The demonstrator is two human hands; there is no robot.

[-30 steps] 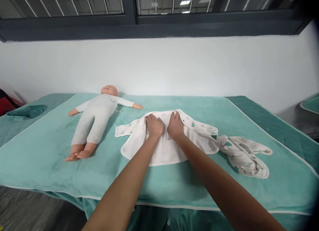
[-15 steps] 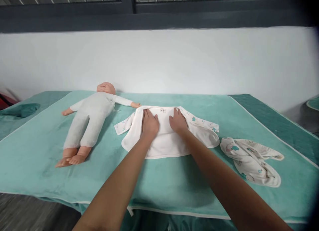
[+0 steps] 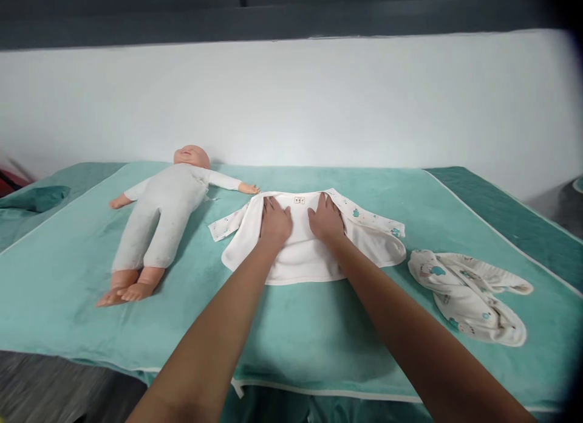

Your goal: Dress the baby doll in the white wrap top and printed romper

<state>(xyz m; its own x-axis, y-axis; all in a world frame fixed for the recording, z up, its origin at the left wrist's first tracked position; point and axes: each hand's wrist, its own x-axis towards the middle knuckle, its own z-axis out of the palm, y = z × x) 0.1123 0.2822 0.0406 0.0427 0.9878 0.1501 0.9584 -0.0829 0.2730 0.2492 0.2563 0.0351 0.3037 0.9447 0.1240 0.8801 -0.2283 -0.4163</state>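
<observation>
A white baby shirt (image 3: 300,262) with printed sleeves lies spread open on the green cover, its plain inside facing up. My left hand (image 3: 274,222) rests flat on the shirt's left part, just below the collar, fingers stretched out. On the right part, my right hand (image 3: 327,219) lies the same way, fingers extended near the neckline. Between them a small printed label shows at the collar. A baby doll (image 3: 159,207) in a white bodysuit lies on its back to the left, one of its hands close to the shirt's collar.
Printed baby trousers (image 3: 473,295), folded and crumpled, lie at the right. The green cover (image 3: 91,326) drapes over the front edge of the bed. A white wall (image 3: 291,107) rises behind it, below a dark window frame (image 3: 136,25).
The camera view has tilted down slightly. Both hands stay on the shirt in almost the same place; the doll and trousers lie as before.
</observation>
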